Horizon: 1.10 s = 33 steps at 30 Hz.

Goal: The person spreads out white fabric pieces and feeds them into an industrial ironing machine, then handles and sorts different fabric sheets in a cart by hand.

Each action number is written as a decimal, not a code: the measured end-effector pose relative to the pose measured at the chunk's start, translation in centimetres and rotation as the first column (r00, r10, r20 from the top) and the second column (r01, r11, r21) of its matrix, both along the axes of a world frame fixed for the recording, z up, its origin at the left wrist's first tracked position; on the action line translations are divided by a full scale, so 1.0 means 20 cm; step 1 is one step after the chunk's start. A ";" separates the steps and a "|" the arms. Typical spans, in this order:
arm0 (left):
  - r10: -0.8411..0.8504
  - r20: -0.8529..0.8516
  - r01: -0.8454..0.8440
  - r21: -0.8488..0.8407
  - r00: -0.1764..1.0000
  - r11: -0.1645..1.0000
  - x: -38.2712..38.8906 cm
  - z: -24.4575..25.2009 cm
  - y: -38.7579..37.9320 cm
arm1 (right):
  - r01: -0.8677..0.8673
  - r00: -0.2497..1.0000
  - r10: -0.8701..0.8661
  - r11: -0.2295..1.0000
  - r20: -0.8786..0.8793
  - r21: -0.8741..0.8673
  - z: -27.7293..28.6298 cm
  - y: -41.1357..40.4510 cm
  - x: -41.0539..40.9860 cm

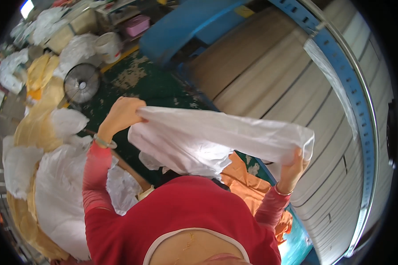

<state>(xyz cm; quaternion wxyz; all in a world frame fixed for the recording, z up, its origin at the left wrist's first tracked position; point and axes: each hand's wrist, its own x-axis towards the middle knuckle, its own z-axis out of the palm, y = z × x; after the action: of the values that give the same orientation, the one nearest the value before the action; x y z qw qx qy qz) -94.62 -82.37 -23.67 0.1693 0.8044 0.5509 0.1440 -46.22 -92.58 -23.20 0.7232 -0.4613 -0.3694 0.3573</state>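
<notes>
A white plastic sheet or bag (215,132) is stretched between my two hands in front of my chest. My left hand (124,111) grips its left end, the fingers closed around a gathered corner. Lower and to the right, my right hand (292,169) holds the other end, part of the thin film lying over the fingers. The middle of the sheet hangs in loose folds down to my body. Orange fabric or film (245,182) lies below it, partly hidden by the sheet and my right arm.
At right is a wide slatted machine bed (268,82) with a blue perforated frame (351,86) and metal rail. White bags (63,192) and yellowish ones (39,129) are heaped at left. A round fan (82,82) and white bucket (108,46) stand by the green floor (146,79).
</notes>
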 end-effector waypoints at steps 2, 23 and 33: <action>-0.034 0.031 0.033 0.032 0.999 0.999 0.04 -0.02 0.02 | 0.221 0.970 -0.218 0.975 0.108 -0.011 -0.10 -0.20 0.10; -0.146 0.257 -0.002 0.499 0.955 0.866 1.61 -0.31 0.73 | 0.962 -0.162 -0.200 0.187 0.966 0.200 -0.55 -0.73 1.26; -0.092 0.185 -0.062 0.688 0.978 0.723 2.27 -0.06 1.41 | 0.927 -0.199 -0.229 0.272 0.953 0.259 -0.22 0.01 1.99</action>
<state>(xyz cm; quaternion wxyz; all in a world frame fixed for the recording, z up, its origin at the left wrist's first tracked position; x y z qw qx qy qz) -49.23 -54.14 -24.79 -0.0847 0.7946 0.4305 0.4196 -6.41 -92.40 -27.69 0.2352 -0.8732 -0.2703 -0.3304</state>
